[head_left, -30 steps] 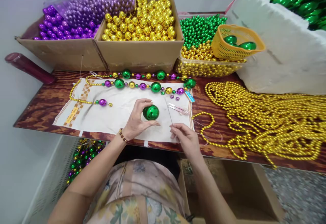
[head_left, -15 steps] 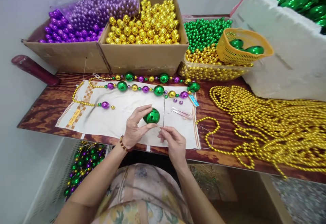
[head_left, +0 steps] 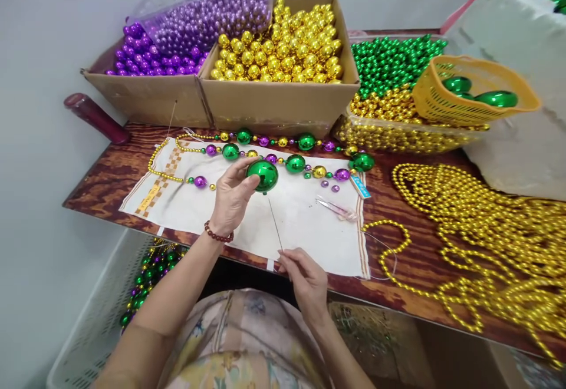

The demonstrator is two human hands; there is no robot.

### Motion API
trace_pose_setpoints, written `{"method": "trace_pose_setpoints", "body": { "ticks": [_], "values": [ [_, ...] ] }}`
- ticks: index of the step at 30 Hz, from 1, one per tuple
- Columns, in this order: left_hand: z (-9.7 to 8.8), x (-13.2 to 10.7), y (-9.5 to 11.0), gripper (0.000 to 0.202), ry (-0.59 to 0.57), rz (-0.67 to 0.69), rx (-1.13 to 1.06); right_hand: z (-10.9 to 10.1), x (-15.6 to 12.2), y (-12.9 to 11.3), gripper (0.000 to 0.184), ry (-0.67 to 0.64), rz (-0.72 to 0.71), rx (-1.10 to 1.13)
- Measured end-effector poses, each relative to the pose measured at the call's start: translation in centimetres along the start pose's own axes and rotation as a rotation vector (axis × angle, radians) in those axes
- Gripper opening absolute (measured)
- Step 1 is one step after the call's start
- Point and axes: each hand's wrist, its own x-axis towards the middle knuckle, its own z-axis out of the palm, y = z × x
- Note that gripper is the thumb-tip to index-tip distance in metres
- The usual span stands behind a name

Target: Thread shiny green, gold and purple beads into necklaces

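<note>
A large shiny green bead (head_left: 266, 177) is gripped between the thumb and fingers of my left hand (head_left: 232, 197), raised over the white cloth (head_left: 207, 209). My right hand (head_left: 305, 280) pinches a long thin needle (head_left: 275, 223) near its lower end. The needle points up, its tip just under the bead and seemingly apart from it. Behind the hands lies a string of green, gold and purple beads (head_left: 295, 164). Its gold-beaded end (head_left: 165, 175) loops left to a purple bead (head_left: 200, 182). A pair of small snips (head_left: 333, 207) and loose purple beads (head_left: 335, 188) lie to the right.
Cardboard boxes hold purple beads (head_left: 141, 47) and gold beads (head_left: 283, 53). A yellow basket (head_left: 442, 103) sits on a tub of small gold and green beads. Gold bead strands (head_left: 486, 230) heap on the right. A dark red bottle (head_left: 95, 118) leans at left.
My left hand has lifted the green bead upward. My right hand has moved lower with the needle, now tilted toward the bead's underside. The camera view has shifted left.
</note>
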Motion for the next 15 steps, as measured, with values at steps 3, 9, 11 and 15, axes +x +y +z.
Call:
{"method": "trace_pose_setpoints", "body": {
  "ticks": [3,9,11,15],
  "values": [
    [-0.32,-0.08,-0.31,0.041,-0.015,0.009,0.035,0.09,0.16,-0.22,0.012,0.004,0.003,-0.006],
    [-0.6,-0.3,-0.75,0.041,-0.057,0.013,0.097,0.37,0.43,-0.5,0.011,0.01,0.049,0.002],
    [-0.49,-0.33,-0.69,0.044,-0.03,-0.002,0.077,0.49,0.49,-0.51,0.011,0.014,0.058,0.018],
    [-0.35,-0.45,-0.88,0.044,-0.02,0.01,0.075,0.76,0.56,-0.41,0.011,0.024,0.086,0.038]
  ]
}}
